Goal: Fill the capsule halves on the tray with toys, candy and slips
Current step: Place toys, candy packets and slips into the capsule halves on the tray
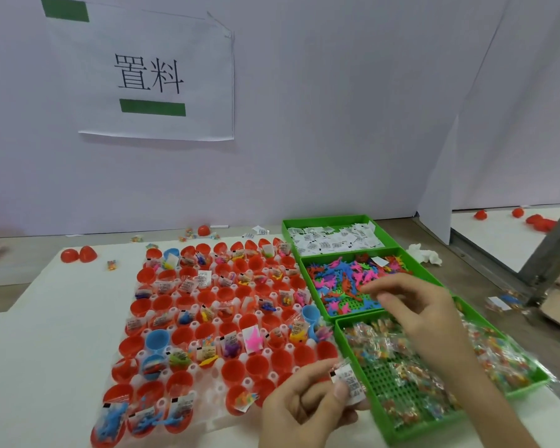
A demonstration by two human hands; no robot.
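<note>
Three green bins: a row up the right of the frame, just right of the tray [219, 389]; slip bin [337, 218] farthest, toy bin [314, 291] in the middle, candy bin [401, 434] nearest.
Tray: centre of the frame on the white counter [46, 318], packed with red capsule halves [259, 367] and a few blue halves [157, 339]; many hold toys, candy or slips.
Left hand [304, 405]: bottom centre, thumb and fingers pinching a printed slip [348, 381] at the candy bin's left wall.
Right hand [427, 318]: fingers loosely spread, over the toy bin's near edge.
Sign [149, 76]: upper left, on the wall.
</note>
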